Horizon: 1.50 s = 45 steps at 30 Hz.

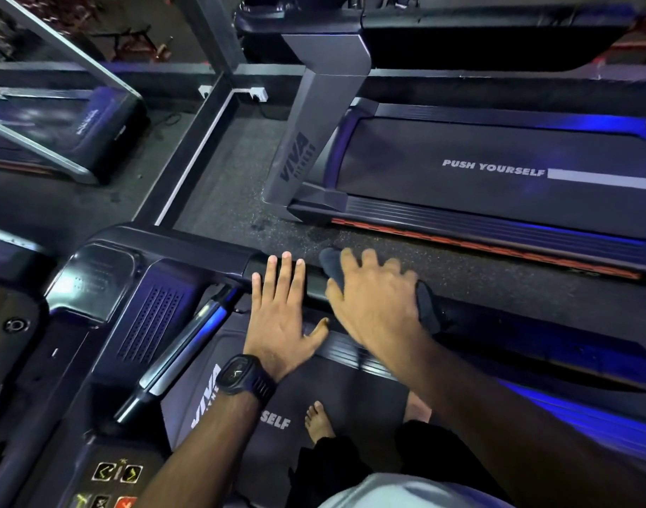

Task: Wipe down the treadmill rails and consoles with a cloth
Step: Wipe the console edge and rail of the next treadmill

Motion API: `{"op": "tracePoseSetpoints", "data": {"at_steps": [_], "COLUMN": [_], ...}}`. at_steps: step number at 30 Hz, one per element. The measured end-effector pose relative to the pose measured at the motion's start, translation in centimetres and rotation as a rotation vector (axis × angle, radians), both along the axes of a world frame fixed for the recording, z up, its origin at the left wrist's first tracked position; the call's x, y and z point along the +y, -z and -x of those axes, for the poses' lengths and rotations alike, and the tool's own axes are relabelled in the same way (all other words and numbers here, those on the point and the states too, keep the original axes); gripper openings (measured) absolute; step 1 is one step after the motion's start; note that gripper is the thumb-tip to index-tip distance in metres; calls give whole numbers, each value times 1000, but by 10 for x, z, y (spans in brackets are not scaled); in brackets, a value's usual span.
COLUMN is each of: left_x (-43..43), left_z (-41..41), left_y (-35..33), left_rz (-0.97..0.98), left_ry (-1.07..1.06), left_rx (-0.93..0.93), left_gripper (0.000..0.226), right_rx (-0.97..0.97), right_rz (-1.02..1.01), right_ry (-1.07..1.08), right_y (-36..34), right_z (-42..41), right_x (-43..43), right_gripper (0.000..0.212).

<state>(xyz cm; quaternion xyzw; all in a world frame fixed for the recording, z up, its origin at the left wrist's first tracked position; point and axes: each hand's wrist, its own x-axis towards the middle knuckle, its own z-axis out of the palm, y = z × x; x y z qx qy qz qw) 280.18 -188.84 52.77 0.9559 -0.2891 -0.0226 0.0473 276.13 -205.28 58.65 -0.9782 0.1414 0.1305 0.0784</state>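
Note:
I stand on a treadmill belt (351,390). Its dark right handrail (534,346) runs from the console (105,287) at left toward the lower right. My right hand (373,302) presses a dark cloth (427,306) flat on top of that rail; the cloth shows beyond my fingertips and beside my palm. My left hand (281,309), with a black watch on the wrist, rests flat on the rail just left of it, fingers straight and spread. Both hands look slightly blurred.
A second treadmill (497,185) with "PUSH YOURSELF" on its belt stands across a strip of speckled floor (442,265). Its grey upright (314,122) rises at centre. A silver grip bar (182,346) and lit console buttons (116,474) lie at lower left. My bare feet (318,423) are below.

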Motion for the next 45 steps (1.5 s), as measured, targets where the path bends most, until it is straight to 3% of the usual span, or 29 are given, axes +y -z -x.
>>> {"op": "tracePoseSetpoints", "data": {"at_steps": [2,4,8,10,14,16,19,22,25,28,32,34,37,40,43,45], "left_x": [-2,-5,-6,-6,-5,-3,-2,1,3,2,-3,-4,-6,-9,-12,-14], "left_z": [1,1,4,5,3,2,2,1,0,-1,2,4,4,5,9,11], "left_y": [0,0,-2,-3,-3,-1,-1,-2,-2,-3,-3,-3,-3,-3,-3,-3], "left_rz": [8,4,-20,-24,-4,-10,-25,-11,-3,-6,-11,-3,12,17,13,20], "left_ry": [-8,-15,-14,-8,16,33,49,71,86,90,73,75,73,61,46,43], "left_rx": [-4,2,23,29,28,23,14,21,28,22,19,24,21,30,32,32], "left_gripper": [98,99,100,100,101,100,99,99,100,99,97,97,96,96,96,96], "right_rx": [-29,-60,201,135,-33,-54,139,93,35,1,259,193,50,-11,205,225], "right_rz": [44,-39,-308,-209,-6,-99,-249,-134,-29,-85,-278,-200,-34,-72,-270,-261], "right_ry": [-109,-130,98,130,-96,-100,85,183,63,-52,138,163,14,-85,24,109], "right_y": [1,2,-6,-4,-3,-1,0,-3,-5,-2,-2,-2,-7,-3,-2,-2], "right_z": [11,-4,-37,-24,10,-7,-33,-14,7,-12,-33,-17,9,-5,-27,-23], "right_x": [7,-5,-35,-29,-2,-11,-24,-13,0,-12,-45,-40,-17,-22,-46,-51], "right_gripper": [62,56,54,52,58,54,52,55,60,55,57,56,58,52,56,58]}}
